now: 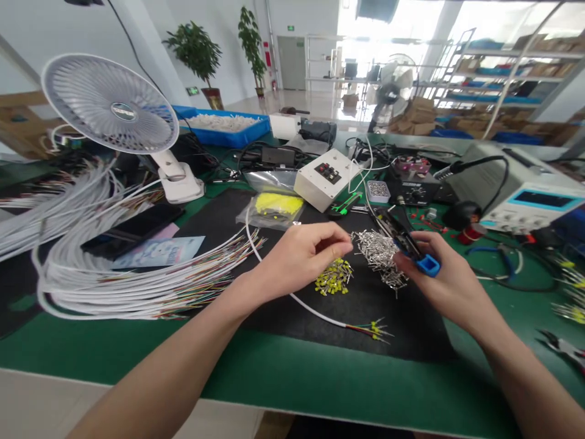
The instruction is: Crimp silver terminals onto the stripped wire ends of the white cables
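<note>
And here's the left hand, thumb and fingertips pinched together by the edge of the silver pile of terminals; whether anything tiny sits in that pinch, I can't tell. Over on the right, the right hand is gripping the crimping tool, blue handle end and all, above that same pile. Yellow-ended terminals are heaped just below the left hand, on the black mat, and nearer the edge of the tabletop a white cable fans into thin wires tipped with yellow.

Now the containers! A clear plastic bag lies loaded with bright yellow pieces; a small clear box brims with little metal bits; and at the back, the blue tray carries a spread of white pieces.

Writing? The desk fan wears a round badge, its lettering too blurred to read. A pale blue printed slip shows print, equally illegible. Far off, a green sign glows above the door, too small to make out.
</note>
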A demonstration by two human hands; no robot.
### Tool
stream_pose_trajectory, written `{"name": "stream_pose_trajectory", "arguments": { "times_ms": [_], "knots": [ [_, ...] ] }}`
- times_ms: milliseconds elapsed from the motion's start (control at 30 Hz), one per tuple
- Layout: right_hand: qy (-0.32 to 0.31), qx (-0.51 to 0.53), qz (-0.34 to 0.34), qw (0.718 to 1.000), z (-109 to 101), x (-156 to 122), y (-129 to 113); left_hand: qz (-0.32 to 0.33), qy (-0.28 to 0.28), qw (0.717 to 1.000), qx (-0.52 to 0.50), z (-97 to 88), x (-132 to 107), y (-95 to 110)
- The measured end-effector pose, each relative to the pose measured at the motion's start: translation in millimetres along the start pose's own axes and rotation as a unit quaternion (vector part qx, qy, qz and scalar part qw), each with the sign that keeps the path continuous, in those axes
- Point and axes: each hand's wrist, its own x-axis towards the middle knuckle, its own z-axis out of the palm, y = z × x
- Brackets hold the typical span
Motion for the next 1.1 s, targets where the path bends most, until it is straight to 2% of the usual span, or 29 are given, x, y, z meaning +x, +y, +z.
{"name": "stream_pose_trajectory", "arguments": {
  "times_ms": [67,167,200,267,400,567,667,733,833,933,1100],
  "knots": [
    [-0.045,0.166,0.055,0.983,-5.8,-1.7,-6.0,0.011,-0.114,0.993,-0.004,-0.1,-2.3,3.9],
    [-0.144,0.367,0.112,0.912,-13.9,-4.9,-13.2,0.033,-0.279,0.96,0.023,6.7,-7.6,8.5],
    [-0.169,0.409,0.125,0.888,-15.8,-5.7,-14.9,0.042,-0.305,0.95,0.047,10.9,-9.6,9.4],
    [-0.199,0.461,0.138,0.854,-17.7,-6.9,-17.2,0.057,-0.323,0.939,0.1,20.9,-13.6,10.0],
    [-0.225,0.503,0.135,0.823,-16.6,-8.5,-20.5,0.08,-0.316,0.933,0.152,35.4,-19.3,8.8],
    [-0.219,0.504,0.127,0.825,-17.3,-11.1,-23.8,0.099,-0.295,0.943,0.115,32.9,-17.6,9.3],
    [-0.144,0.51,0.124,0.839,-18.0,-10.0,-21.6,0.059,-0.208,0.975,0.058,27.1,-11.9,11.0],
    [-0.063,0.496,0.121,0.857,-17.0,-7.9,-18.6,-0.008,-0.146,0.989,-0.013,24.7,-8.3,11.3],
    [0.02,0.453,0.123,0.883,-13.8,-4.8,-15.4,-0.113,-0.106,0.976,-0.154,25.5,-4.9,9.3],
    [0.03,0.427,0.127,0.895,-10.8,-4.5,-14.9,-0.131,-0.075,0.959,-0.241,29.6,-3.3,5.3],
    [-0.015,0.367,0.12,0.922,-5.9,-8.7,-14.5,-0.11,-0.034,0.954,-0.277,34.3,-0.2,-1.1]
  ]
}}
